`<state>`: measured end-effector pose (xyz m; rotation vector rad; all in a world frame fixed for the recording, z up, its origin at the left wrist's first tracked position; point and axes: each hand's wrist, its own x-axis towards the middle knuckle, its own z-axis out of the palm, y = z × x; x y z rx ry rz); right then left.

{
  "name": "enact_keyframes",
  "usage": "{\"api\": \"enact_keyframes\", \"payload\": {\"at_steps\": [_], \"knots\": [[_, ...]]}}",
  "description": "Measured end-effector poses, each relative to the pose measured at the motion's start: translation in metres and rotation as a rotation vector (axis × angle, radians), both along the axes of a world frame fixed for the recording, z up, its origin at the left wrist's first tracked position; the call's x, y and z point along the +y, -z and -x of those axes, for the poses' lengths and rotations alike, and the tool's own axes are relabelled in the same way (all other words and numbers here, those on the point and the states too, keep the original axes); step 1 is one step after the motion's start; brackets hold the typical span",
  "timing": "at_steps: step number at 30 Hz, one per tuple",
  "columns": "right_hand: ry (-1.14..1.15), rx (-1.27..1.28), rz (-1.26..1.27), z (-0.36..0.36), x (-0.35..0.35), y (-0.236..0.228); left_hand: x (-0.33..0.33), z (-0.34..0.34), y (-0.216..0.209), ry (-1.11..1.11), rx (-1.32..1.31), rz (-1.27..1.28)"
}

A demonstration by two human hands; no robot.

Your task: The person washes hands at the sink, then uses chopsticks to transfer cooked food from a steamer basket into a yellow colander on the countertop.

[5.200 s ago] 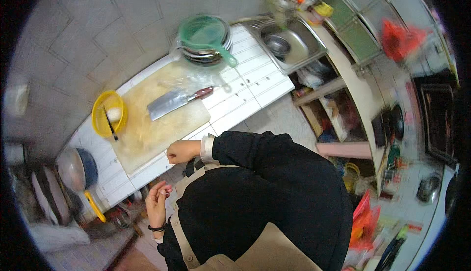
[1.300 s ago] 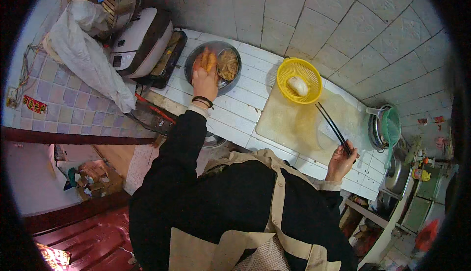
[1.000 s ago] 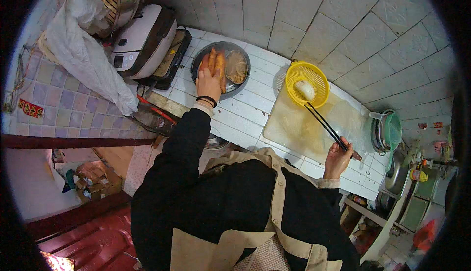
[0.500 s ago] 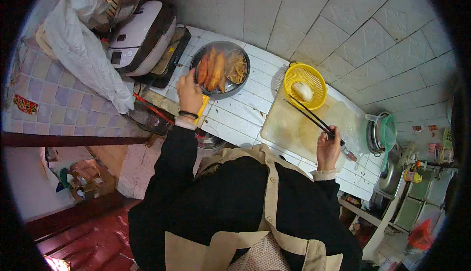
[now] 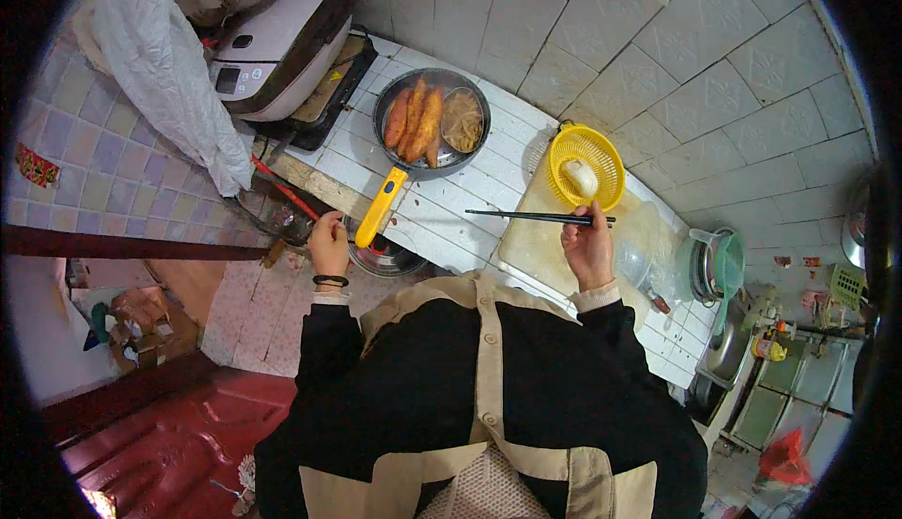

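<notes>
My right hand grips a pair of dark chopsticks, which point left over the counter and cutting board. My left hand, fingers curled in and nothing visible in them, hangs by the counter's front edge, apart from the yellow pan handle. That handle belongs to a dark frying pan holding several long orange-brown pieces like sweet potatoes. Beside them in the pan is a small round dish of brown strips. A yellow basket contains a white rounded lump, perhaps a bun.
A rice cooker stands on a black stove at the back left, beside a white plastic sheet. To the right are a clear plastic bag, a green strainer and a sink. A round metal lid lies below the counter edge.
My left hand has drawn back from the pan's rim toward me, uncovering the yellow handle. The chopsticks in my right hand have swung from slanting up-left to nearly level, pointing left.
</notes>
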<state>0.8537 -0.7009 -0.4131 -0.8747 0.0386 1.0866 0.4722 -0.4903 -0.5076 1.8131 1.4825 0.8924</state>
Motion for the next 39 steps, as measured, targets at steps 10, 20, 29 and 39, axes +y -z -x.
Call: {"api": "enact_keyframes", "payload": {"at_steps": [10,20,29,39], "knots": [[0.254,-0.091,0.007,0.008,0.022,-0.001,0.013,-0.025,-0.014,0.170,0.023,0.083],[0.267,-0.351,0.213,0.014,0.016,-0.003,0.004,-0.003,0.005,0.137,-0.037,0.149],[0.118,-0.745,0.452,0.029,0.038,-0.018,0.038,-0.023,-0.017,0.196,-0.070,0.048],[0.109,-0.702,0.502,0.037,0.036,-0.013,0.140,-0.168,-0.044,0.140,0.692,-0.347]]}}
